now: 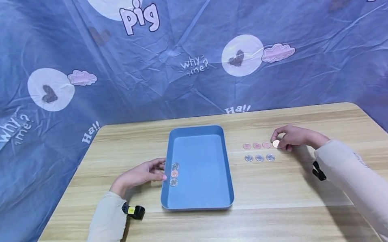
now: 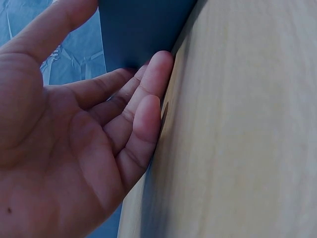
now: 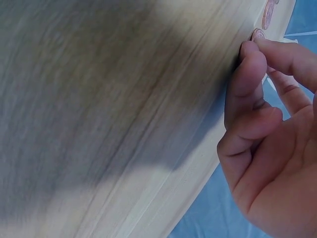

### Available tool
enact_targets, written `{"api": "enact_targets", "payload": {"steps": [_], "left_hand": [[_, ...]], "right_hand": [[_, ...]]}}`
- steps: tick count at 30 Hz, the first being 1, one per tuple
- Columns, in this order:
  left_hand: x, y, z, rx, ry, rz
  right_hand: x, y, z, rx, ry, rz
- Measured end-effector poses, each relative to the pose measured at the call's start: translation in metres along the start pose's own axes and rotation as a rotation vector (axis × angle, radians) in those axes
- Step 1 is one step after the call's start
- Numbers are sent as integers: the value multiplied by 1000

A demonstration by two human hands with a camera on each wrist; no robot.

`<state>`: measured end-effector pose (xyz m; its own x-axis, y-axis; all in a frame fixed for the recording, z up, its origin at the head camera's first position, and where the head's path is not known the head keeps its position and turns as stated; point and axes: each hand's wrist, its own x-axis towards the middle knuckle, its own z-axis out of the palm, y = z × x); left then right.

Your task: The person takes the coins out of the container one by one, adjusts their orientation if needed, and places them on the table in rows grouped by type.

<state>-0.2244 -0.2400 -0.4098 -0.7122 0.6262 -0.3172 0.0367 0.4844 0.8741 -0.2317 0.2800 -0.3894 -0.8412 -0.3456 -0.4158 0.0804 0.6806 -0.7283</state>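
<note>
A blue tray (image 1: 200,169) lies on the wooden table. My left hand (image 1: 146,172) holds its left wall, thumb at the rim and fingers against the outer side (image 2: 143,34). Inside the tray, along that wall, lie a silver coin (image 1: 175,166), a copper coin (image 1: 175,173) and another silver coin (image 1: 174,182). On the right, my right hand (image 1: 292,137) pinches a coin (image 1: 276,143) between thumb and fingertips, close to the tabletop. It shines pale in the head view; at the fingertips in the right wrist view a coppery coin (image 3: 258,34) shows.
Left of the right hand is a row of three copper coins (image 1: 257,145). Nearer me is a row of three silver coins (image 1: 259,157). The wooden table (image 1: 266,226) ends at a blue printed cloth (image 1: 182,89) hanging behind it.
</note>
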Motion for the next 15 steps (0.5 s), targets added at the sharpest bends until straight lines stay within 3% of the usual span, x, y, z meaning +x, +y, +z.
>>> {"api": "enact_targets", "payload": {"steps": [15], "left_hand": [[-1,2,1,4,0,-10]], "right_hand": [[-2,-1,2,6,-2,21]]}}
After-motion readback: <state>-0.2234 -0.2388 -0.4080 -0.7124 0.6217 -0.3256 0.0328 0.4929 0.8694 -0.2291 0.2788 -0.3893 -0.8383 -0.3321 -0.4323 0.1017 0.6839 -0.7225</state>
